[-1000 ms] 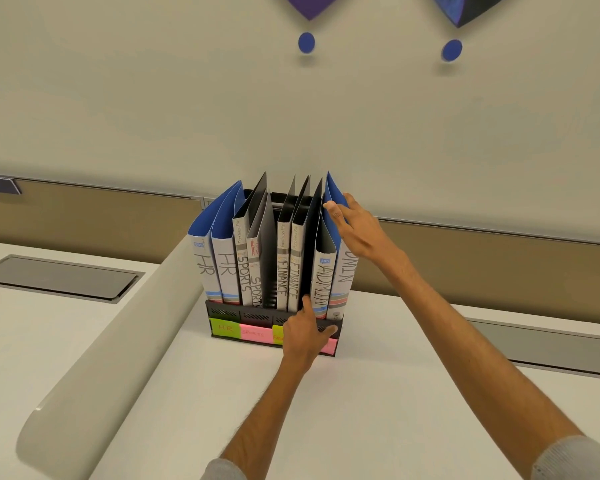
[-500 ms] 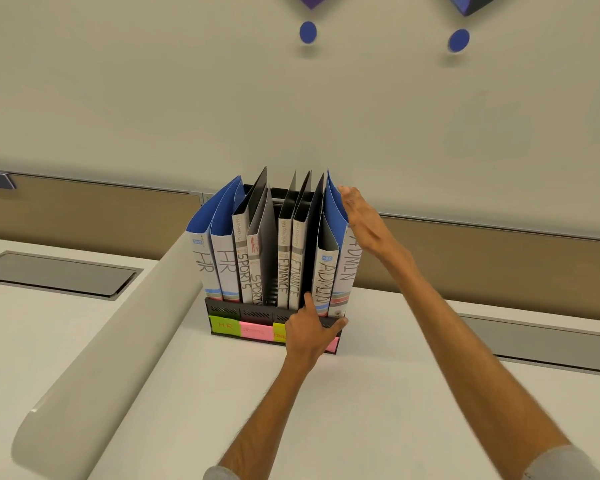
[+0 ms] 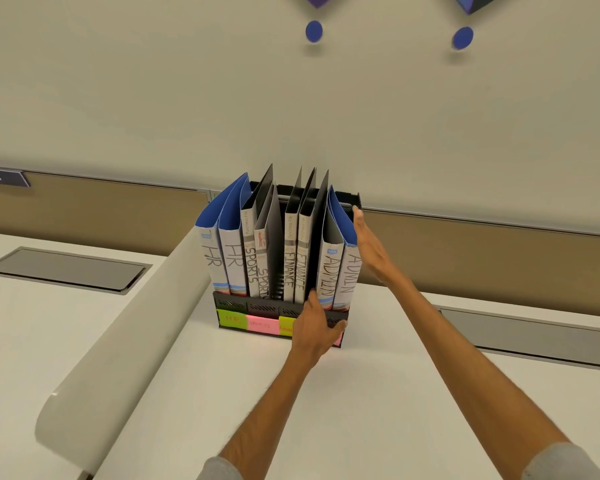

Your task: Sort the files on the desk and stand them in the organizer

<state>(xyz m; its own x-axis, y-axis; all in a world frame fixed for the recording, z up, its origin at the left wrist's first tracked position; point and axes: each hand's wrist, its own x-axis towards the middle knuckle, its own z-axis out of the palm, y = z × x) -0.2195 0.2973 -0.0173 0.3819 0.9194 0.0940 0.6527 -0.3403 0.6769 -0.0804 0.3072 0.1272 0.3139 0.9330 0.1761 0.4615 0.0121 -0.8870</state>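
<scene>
files (image 3: 278, 251) stand upright in the organizer (image 3: 246, 304) on the desk (image 3: 222, 393), paired hr, sports, finance, admin; left hand (image 3: 314, 329) fingers curled on its front rail, right hand (image 3: 369, 245) flat, fingers together, against the last admin file; sorting appears complete.

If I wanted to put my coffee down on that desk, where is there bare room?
The white desk is bare in front of the organizer, between the curved divider and the left hand. It is also bare right of the organizer, up to the grey recessed panel. The organizer itself is crowded: files fill it, and the right hand lies against its right side.
</scene>
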